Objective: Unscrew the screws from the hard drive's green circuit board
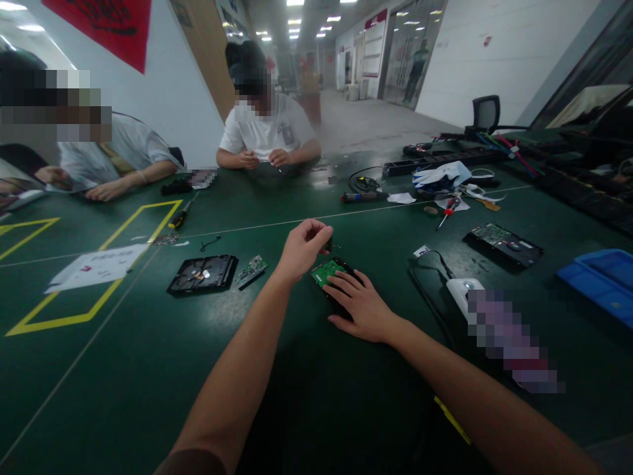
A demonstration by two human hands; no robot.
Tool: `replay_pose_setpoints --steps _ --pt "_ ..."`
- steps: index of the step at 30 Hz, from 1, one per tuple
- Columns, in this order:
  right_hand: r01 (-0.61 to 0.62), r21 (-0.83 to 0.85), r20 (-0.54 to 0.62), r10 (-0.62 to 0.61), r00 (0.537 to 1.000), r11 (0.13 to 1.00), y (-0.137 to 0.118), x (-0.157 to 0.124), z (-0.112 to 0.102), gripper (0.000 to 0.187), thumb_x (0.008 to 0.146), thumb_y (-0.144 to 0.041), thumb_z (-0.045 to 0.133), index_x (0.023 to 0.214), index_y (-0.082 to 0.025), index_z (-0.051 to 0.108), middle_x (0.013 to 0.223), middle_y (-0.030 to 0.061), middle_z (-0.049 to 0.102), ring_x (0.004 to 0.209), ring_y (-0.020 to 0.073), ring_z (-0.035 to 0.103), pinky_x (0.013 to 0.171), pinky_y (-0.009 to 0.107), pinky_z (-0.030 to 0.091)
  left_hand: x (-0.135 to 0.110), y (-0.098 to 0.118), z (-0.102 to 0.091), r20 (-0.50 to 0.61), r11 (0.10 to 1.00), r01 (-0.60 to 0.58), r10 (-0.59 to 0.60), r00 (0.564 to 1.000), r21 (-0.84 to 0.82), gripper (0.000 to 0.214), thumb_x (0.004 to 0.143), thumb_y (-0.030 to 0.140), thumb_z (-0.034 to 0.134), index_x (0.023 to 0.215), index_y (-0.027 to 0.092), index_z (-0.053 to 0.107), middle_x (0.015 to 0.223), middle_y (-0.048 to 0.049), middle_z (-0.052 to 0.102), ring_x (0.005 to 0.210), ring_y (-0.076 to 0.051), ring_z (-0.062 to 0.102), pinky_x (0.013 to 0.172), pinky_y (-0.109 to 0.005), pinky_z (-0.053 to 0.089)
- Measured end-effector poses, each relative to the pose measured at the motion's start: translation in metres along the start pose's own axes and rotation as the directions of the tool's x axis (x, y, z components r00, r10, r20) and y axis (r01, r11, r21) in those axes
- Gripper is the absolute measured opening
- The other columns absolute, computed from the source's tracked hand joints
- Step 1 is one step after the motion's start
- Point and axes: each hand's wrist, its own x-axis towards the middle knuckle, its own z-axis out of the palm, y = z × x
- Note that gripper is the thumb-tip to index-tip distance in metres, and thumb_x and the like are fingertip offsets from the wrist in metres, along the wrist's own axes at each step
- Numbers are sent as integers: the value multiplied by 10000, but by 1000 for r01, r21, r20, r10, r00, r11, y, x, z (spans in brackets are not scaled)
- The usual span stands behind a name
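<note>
A hard drive [325, 269] with a green circuit board facing up lies on the dark green table [148, 369] in front of me. My right hand [363, 307] rests on it, fingers stretched over the board and thumb by the near edge, covering much of the drive. Just beyond the drive's far left corner, my left hand [304, 249] is raised with fingers curled toward the thumb. Something small and dark shows at its fingertips; I cannot make out what. Left of it lie a loose circuit board [253, 269] and a second black hard drive [204, 274].
To the right are another hard drive [504, 244], a white device with a cable [463, 290] and a blue tray [598, 280]. Farther back lie a red screwdriver [449, 210], gloves [442, 177] and a yellow-black screwdriver [180, 216]. Two people sit across the table.
</note>
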Motion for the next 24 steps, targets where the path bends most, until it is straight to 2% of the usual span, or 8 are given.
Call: replay_pose_setpoints --steps 5,9,11,16,20,24 --pt "0 -7 0 0 1000 1000 0 0 1 654 1009 -539 545 1585 -250 435 1640 106 435 1556 323 287 1273 590 145 -1 5 -3 57 998 24 -21 998 -57 261 916 395 634 1013 170 723 977 -92 721 920 -204 683 579 -244 595" --pt "2 -14 -7 -2 1000 1000 0 -1 3 643 1005 -523 556 1581 -259 441 1643 100 430 1563 321 270 1274 588 137 -2 8 -5 118 998 27 -21 993 -49 306 934 418 625 1090 173 723 1039 -108 736 1001 -221 691 583 -234 586" --pt "4 -12 -5 -4 1000 1000 1 0 3 645 1008 -526 550 1583 -256 438 1644 103 429 1562 320 271 1273 591 134 -3 7 -4 125 1000 0 1 992 -13 299 933 435 651 1064 176 720 1028 -97 727 967 -206 688 584 -227 579" --pt "-1 -6 -3 1 1000 1000 0 0 1 638 1011 -532 537 1583 -267 441 1636 98 442 1562 331 271 1269 604 140 -3 3 0 73 997 -47 42 996 63 323 851 461 784 944 182 651 844 -28 649 755 -136 626 582 -215 559" --pt "-3 -12 -3 3 1000 1000 0 0 1 634 1015 -543 528 1577 -261 448 1641 98 435 1561 327 276 1271 600 143 -3 1 2 74 997 -48 43 996 65 367 808 452 834 918 187 605 845 -16 618 750 -130 611 575 -210 552" --pt "1 -7 -5 -1 1000 1000 0 0 1 641 1012 -537 533 1583 -259 441 1640 101 438 1563 329 272 1270 601 143 -3 2 -1 69 1000 -24 24 997 6 328 844 443 797 973 194 626 847 -13 613 745 -130 608 590 -221 571"
